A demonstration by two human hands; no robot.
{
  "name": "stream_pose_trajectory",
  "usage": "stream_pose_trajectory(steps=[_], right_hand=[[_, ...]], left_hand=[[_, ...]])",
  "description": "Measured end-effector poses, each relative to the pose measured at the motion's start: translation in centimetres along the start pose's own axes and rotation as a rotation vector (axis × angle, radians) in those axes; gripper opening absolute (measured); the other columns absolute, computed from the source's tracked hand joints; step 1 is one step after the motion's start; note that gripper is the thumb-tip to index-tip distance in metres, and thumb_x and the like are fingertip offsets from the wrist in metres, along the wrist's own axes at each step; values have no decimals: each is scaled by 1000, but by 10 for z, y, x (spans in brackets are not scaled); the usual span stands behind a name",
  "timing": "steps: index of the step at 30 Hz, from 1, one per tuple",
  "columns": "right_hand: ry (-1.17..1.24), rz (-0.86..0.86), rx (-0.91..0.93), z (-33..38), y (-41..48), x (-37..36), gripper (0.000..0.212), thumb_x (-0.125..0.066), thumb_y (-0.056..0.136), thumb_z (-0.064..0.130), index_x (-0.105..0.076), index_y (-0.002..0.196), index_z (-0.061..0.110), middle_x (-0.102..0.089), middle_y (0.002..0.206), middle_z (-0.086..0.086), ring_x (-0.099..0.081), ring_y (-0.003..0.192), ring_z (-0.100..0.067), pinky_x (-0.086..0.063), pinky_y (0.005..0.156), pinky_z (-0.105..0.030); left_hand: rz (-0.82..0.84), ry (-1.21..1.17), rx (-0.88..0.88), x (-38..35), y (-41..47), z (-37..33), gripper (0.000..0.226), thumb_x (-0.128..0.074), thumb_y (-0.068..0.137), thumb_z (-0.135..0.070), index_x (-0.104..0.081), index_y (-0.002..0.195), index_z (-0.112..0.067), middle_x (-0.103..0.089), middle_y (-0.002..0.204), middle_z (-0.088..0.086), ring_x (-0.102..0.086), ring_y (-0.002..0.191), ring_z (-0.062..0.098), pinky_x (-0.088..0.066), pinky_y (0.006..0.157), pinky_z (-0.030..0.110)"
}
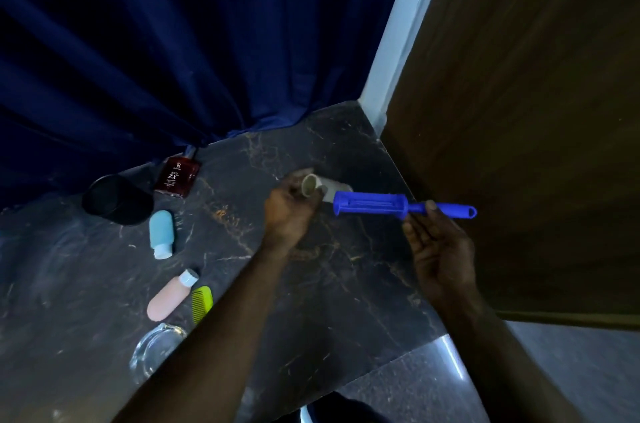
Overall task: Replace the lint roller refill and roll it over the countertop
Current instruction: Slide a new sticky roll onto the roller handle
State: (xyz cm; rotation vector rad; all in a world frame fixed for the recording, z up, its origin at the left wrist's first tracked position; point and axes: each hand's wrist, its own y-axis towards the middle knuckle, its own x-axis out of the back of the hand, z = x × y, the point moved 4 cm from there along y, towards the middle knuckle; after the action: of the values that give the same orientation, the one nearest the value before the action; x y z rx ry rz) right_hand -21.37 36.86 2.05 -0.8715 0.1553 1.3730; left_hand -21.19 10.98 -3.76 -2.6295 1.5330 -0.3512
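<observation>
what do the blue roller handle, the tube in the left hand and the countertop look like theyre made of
Blue roller handle: looks like moulded plastic, one saturated colour with slotted ribs, matte.
Tube: probably cardboard, dull grey-beige, hollow open end with a thin wall.
Countertop: dark marble-look stone or laminate, polished, with rusty-gold veins; which of the two cannot be told.
</observation>
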Motion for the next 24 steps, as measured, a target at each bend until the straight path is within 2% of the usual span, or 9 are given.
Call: stream_pose_trajectory(steps=[3, 6, 9, 12, 16, 24], right_hand=[[-3, 17, -2, 3, 10, -7, 11, -67, 84, 15, -78, 88, 16, -78, 90, -7, -75, 85, -17, -60, 73, -27], [-13, 35, 3, 3, 17, -18, 11, -68, 83, 15, -77, 88, 15, -78, 90, -7, -75, 83, -17, -60, 72, -27], [-29, 63, 16, 1, 23, -32, 11, -69, 82, 15, -79, 85, 17, -78, 89, -7, -75, 83, -17, -60, 73, -27], [-35, 86, 10, -4, 25, -43, 9, -69, 82, 14, -78, 87, 16, -77, 89, -7, -75, 84, -18, -59, 71, -27], [-29, 101, -25, -13, 26, -50, 11, -66, 89, 10, -75, 92, 15, -77, 92, -7, -75, 88, -18, -59, 71, -27], [-61, 135, -21, -20, 14, -58, 8, -75, 79, 16, -76, 87, 15, -76, 92, -9, -75, 89, -20, -59, 74, -28]], left_hand=[[-35, -340, 123, 31, -15, -4, 31, -84, 86, -19, -74, 115, -26, -81, 107, -3, -77, 102, 16, -62, 79, 26], [-60, -480, 140, 60, -33, -15, 40, -84, 81, -30, -74, 119, -20, -80, 112, 2, -76, 107, 17, -62, 78, 26], [-82, -568, 150, 81, -45, -23, 38, -81, 83, -32, -76, 116, -15, -79, 110, 4, -76, 97, 16, -63, 78, 28], [-90, -609, 149, 94, -54, -33, 30, -82, 84, -36, -80, 108, -18, -79, 108, 9, -76, 88, 14, -63, 78, 28], [-98, -609, 131, 102, -62, -43, 22, -79, 88, -34, -81, 105, -20, -79, 106, 10, -76, 87, 15, -64, 78, 29], [-148, -575, 87, 107, -77, -51, 31, -82, 78, -40, -80, 102, -19, -77, 107, 13, -76, 87, 17, -65, 76, 30]])
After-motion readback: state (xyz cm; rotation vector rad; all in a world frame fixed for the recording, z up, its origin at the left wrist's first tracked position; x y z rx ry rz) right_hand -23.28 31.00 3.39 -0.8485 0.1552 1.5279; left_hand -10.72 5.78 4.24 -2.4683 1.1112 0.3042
